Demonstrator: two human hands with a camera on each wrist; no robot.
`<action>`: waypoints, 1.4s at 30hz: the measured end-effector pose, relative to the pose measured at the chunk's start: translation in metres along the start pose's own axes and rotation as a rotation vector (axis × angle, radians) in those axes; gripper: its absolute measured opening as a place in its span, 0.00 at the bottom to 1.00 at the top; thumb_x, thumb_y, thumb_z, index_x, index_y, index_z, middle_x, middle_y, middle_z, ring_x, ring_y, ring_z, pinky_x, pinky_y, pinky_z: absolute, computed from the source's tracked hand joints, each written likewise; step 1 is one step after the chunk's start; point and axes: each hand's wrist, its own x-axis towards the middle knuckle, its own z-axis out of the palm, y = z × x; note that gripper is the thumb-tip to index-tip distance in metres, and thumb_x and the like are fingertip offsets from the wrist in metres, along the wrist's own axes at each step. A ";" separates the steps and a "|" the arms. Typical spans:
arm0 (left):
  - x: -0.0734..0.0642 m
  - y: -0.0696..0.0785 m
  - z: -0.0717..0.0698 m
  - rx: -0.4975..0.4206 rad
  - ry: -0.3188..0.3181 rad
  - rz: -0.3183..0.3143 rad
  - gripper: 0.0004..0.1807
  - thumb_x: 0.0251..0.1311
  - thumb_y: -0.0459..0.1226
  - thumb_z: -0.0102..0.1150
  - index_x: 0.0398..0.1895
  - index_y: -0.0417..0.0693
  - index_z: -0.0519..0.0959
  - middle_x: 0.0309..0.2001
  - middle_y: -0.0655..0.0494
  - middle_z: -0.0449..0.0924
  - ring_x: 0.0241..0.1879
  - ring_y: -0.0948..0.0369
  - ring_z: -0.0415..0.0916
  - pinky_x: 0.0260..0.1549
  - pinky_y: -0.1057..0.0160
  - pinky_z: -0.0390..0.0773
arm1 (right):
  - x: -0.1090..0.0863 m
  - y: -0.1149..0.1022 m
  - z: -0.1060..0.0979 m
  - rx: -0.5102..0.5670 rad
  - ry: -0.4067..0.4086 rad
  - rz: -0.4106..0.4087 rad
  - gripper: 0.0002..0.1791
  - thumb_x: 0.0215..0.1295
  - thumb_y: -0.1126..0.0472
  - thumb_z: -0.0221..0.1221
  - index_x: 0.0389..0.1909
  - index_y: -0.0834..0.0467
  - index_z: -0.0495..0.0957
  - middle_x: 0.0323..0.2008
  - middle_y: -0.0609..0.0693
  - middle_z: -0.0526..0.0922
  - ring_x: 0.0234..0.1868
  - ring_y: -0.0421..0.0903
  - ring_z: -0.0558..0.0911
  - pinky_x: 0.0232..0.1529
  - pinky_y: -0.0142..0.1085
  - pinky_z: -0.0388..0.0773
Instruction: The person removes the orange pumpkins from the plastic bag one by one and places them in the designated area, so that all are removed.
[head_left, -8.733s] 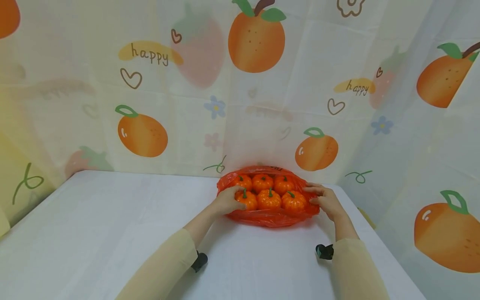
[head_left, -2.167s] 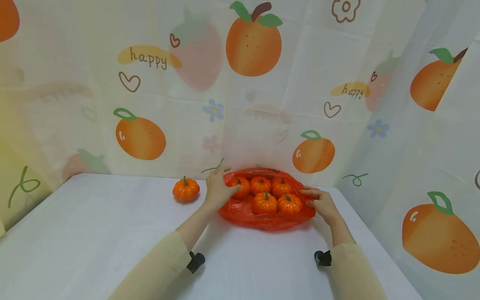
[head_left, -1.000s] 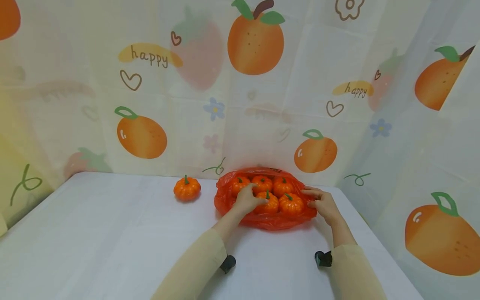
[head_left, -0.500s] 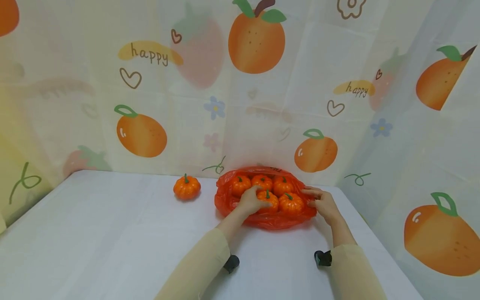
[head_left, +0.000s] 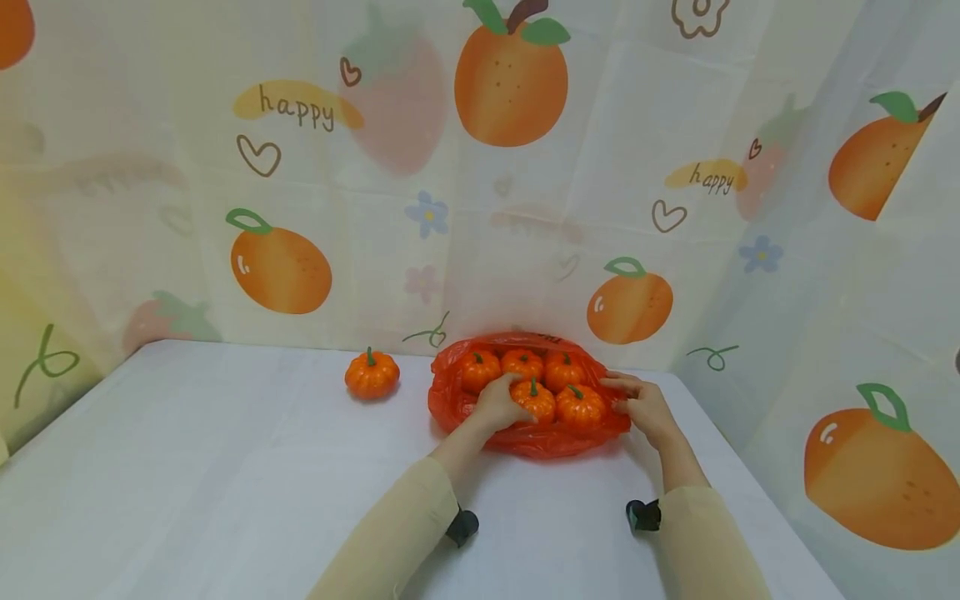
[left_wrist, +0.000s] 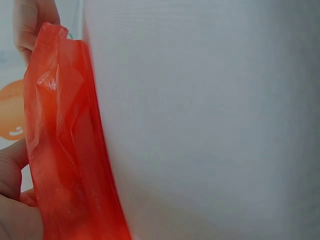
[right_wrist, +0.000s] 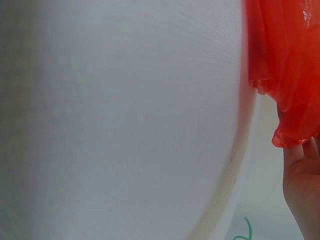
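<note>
A red plastic bag [head_left: 543,443] lies with its mouth spread, showing several small orange pumpkins with green stems. My left hand [head_left: 497,406] reaches inside and grips the front-left pumpkin [head_left: 542,402], fingers behind it and thumb in front. At the bag's right side, my right hand [head_left: 647,408] holds the rim. Out on the table to the left, another pumpkin [head_left: 372,376] stands upright, apart from the bag. In the left wrist view, the bag's outer wall [left_wrist: 65,140] hides the pumpkins. The right wrist view has red plastic [right_wrist: 295,60] covering part of the right hand's fingers.
The white table [head_left: 225,467] runs to a fruit-print curtain [head_left: 360,275] at its back and right. A black wrist device [head_left: 462,528] sits by the left sleeve, and another device [head_left: 643,515] by the right.
One pumpkin has gone from the bag's front left to the table at left. My left hand has since moved rightward into the bag onto another pumpkin. The right hand stays at the rim.
</note>
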 end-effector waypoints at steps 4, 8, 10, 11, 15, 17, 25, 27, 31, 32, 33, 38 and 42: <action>0.001 -0.001 0.001 0.002 -0.004 0.012 0.38 0.50 0.32 0.73 0.66 0.44 0.69 0.66 0.43 0.72 0.64 0.45 0.69 0.67 0.45 0.71 | -0.001 0.000 0.000 0.002 -0.004 -0.008 0.27 0.62 0.75 0.49 0.64 0.67 0.72 0.73 0.64 0.63 0.75 0.65 0.58 0.67 0.54 0.73; 0.000 -0.001 0.001 0.005 0.001 0.013 0.38 0.50 0.31 0.73 0.66 0.44 0.69 0.65 0.43 0.72 0.64 0.46 0.69 0.67 0.44 0.71 | -0.002 0.000 0.000 0.008 -0.004 -0.011 0.27 0.62 0.74 0.49 0.64 0.67 0.72 0.73 0.64 0.63 0.75 0.65 0.58 0.67 0.54 0.73; -0.001 -0.001 0.001 0.011 0.009 0.014 0.37 0.50 0.31 0.73 0.66 0.44 0.69 0.65 0.43 0.72 0.64 0.46 0.69 0.66 0.44 0.72 | -0.002 0.000 0.000 0.008 -0.001 -0.010 0.27 0.62 0.75 0.49 0.64 0.67 0.72 0.73 0.64 0.64 0.75 0.65 0.59 0.67 0.54 0.73; -0.001 -0.001 0.001 0.011 0.013 0.013 0.37 0.50 0.31 0.73 0.66 0.44 0.69 0.65 0.43 0.72 0.64 0.46 0.69 0.66 0.44 0.72 | -0.002 0.000 0.000 0.008 0.000 -0.010 0.27 0.62 0.75 0.49 0.64 0.67 0.72 0.73 0.64 0.64 0.75 0.64 0.59 0.66 0.54 0.74; -0.001 0.000 0.002 0.019 0.029 0.023 0.38 0.49 0.31 0.74 0.65 0.43 0.70 0.64 0.43 0.72 0.64 0.46 0.69 0.66 0.45 0.72 | 0.000 0.001 0.001 0.008 0.006 -0.003 0.27 0.61 0.75 0.49 0.63 0.67 0.72 0.73 0.63 0.64 0.75 0.64 0.59 0.67 0.53 0.74; -0.001 0.000 0.001 0.015 0.032 0.024 0.37 0.48 0.31 0.74 0.65 0.43 0.70 0.64 0.42 0.72 0.64 0.45 0.69 0.67 0.44 0.71 | 0.000 0.001 0.001 0.012 0.009 0.000 0.27 0.61 0.75 0.49 0.63 0.67 0.73 0.73 0.63 0.64 0.75 0.64 0.59 0.67 0.54 0.73; -0.006 0.005 -0.002 0.047 0.045 0.038 0.34 0.49 0.31 0.73 0.62 0.42 0.71 0.62 0.42 0.74 0.62 0.46 0.70 0.65 0.46 0.73 | 0.000 0.002 0.001 0.005 0.011 0.010 0.27 0.60 0.75 0.49 0.63 0.66 0.73 0.73 0.63 0.64 0.75 0.64 0.59 0.67 0.54 0.73; -0.006 0.006 -0.003 0.041 0.047 0.043 0.35 0.50 0.32 0.73 0.63 0.43 0.71 0.63 0.42 0.73 0.63 0.45 0.70 0.66 0.45 0.72 | 0.000 0.002 0.001 0.006 0.012 0.009 0.27 0.60 0.75 0.49 0.63 0.67 0.73 0.73 0.63 0.64 0.75 0.64 0.59 0.67 0.54 0.72; -0.004 0.004 -0.006 0.011 0.051 0.072 0.36 0.50 0.32 0.73 0.64 0.43 0.70 0.65 0.42 0.72 0.65 0.44 0.68 0.68 0.44 0.70 | 0.000 0.001 0.000 0.005 0.013 0.003 0.27 0.60 0.75 0.49 0.63 0.67 0.73 0.73 0.63 0.64 0.75 0.64 0.59 0.67 0.54 0.72; -0.004 0.004 -0.007 0.011 0.052 0.080 0.36 0.50 0.32 0.74 0.64 0.43 0.70 0.65 0.42 0.72 0.65 0.44 0.68 0.68 0.43 0.70 | 0.000 0.001 0.000 0.004 0.014 0.001 0.27 0.60 0.75 0.48 0.63 0.67 0.73 0.73 0.63 0.64 0.75 0.64 0.59 0.67 0.54 0.73; -0.004 0.003 -0.008 0.010 0.053 0.086 0.36 0.50 0.33 0.74 0.64 0.43 0.70 0.65 0.42 0.72 0.65 0.44 0.68 0.67 0.43 0.70 | 0.000 0.001 0.000 0.003 0.013 0.000 0.27 0.61 0.75 0.48 0.63 0.67 0.72 0.73 0.63 0.64 0.75 0.64 0.59 0.67 0.54 0.73; -0.006 0.001 -0.014 -0.001 0.056 0.082 0.36 0.51 0.34 0.73 0.65 0.45 0.69 0.65 0.43 0.71 0.65 0.44 0.67 0.67 0.42 0.70 | -0.001 0.000 0.000 0.009 0.012 0.001 0.28 0.60 0.75 0.48 0.64 0.67 0.72 0.73 0.63 0.64 0.75 0.64 0.59 0.67 0.54 0.73; -0.006 -0.002 -0.020 -0.002 0.069 0.084 0.36 0.51 0.35 0.73 0.64 0.46 0.70 0.65 0.43 0.71 0.66 0.45 0.66 0.68 0.43 0.69 | -0.001 -0.001 0.001 0.014 0.009 0.005 0.28 0.61 0.75 0.48 0.64 0.67 0.72 0.73 0.63 0.64 0.75 0.64 0.59 0.68 0.54 0.72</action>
